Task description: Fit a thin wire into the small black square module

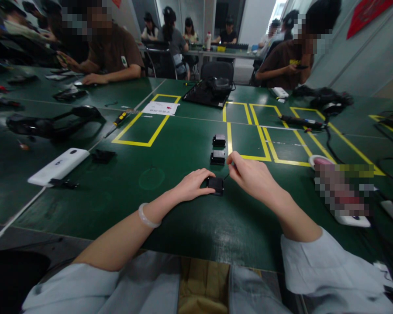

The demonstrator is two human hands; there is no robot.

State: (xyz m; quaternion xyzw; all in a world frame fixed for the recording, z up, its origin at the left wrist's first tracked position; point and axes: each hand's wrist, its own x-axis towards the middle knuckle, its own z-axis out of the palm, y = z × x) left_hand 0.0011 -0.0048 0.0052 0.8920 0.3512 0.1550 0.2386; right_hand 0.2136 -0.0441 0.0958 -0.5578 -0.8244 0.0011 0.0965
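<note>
My left hand [196, 184] grips a small black rectangular part [215, 186] from its left side, thumb near and fingers far, holding it on the green table. To the right of it, my right hand [244, 172] is closed in a pinch around a thin dark rod [226, 177]. The rod's tip reaches the part's right edge; whether it goes into the part I cannot tell. Just beyond my hands stand two similar black parts, a nearer one [218, 157] and a farther one [219, 140].
Yellow tape outlines [249, 158] mark the green table [183, 231]. A white power strip [59, 166] and a screwdriver [120, 118] lie left; a partly blurred white-edged object [340, 192] lies right. A black laptop-like slab [203, 97] is ahead. Other people sit across the table.
</note>
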